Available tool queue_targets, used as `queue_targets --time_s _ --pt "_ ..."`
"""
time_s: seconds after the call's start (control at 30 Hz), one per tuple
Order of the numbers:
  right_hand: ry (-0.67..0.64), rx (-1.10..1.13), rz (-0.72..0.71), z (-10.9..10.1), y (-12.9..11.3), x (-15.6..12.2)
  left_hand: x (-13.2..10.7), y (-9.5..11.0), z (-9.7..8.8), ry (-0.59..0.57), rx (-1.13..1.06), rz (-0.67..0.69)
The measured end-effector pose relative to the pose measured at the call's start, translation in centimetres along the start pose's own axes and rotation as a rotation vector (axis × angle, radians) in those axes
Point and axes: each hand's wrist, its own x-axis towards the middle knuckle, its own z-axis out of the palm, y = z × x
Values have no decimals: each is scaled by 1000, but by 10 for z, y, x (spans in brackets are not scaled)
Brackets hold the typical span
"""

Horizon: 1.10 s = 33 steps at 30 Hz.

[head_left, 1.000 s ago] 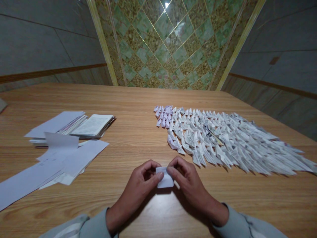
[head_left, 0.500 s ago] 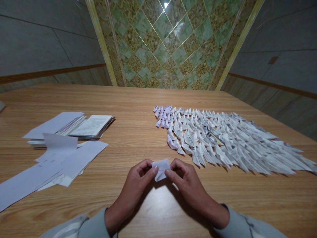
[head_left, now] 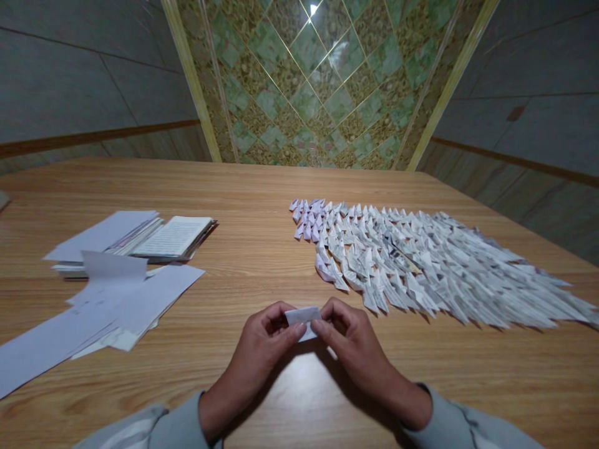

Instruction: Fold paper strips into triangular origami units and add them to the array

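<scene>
Between my two hands is a small folded piece of white paper (head_left: 303, 316), held just above the table near its front. My left hand (head_left: 266, 337) pinches its left side, the thumb lying across the lower front. On the right side my right hand (head_left: 349, 333) grips it the same way, with the thumb tip close to the other thumb. Fingers behind the paper are partly hidden. To the right and beyond my hands, many small folded paper boats (head_left: 397, 262) stand packed in rows, mostly whitish with print and some pale purple at the left end.
At the left lie loose paper sheets (head_left: 159, 299), one with a raised fold. Behind them is a stack of booklets or printed pages (head_left: 175, 237). The wooden table (head_left: 253, 218) reaches back to a green tiled wall (head_left: 306, 100).
The paper's upper part has tipped or folded down, so it looks shorter and flatter. My left thumb has slid right, nearer the right thumb.
</scene>
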Motion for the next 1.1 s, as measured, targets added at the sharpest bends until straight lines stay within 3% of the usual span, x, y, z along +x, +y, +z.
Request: queue_targets --time_s 0.17,0.37,0.47,0.63,0.87,1.0,1.1 --pt "46 -28 -92 -2 -1 -1 -2 7 1 -19 124 149" --pt "103 -196 -387 -5 -3 -1 -11 13 -8 121 448 769" --pt "99 -254 -485 -6 -2 0 -14 13 -10 112 556 930" --pt "57 -299 -620 -6 -3 1 -13 15 -9 99 669 947" --pt "27 -349 -634 -7 -3 0 -12 20 -12 66 740 978" --pt "-10 -352 -637 -8 -3 0 -12 18 -13 44 698 954" --pt "-7 -341 -640 -8 -4 0 -10 11 -12 55 552 840"
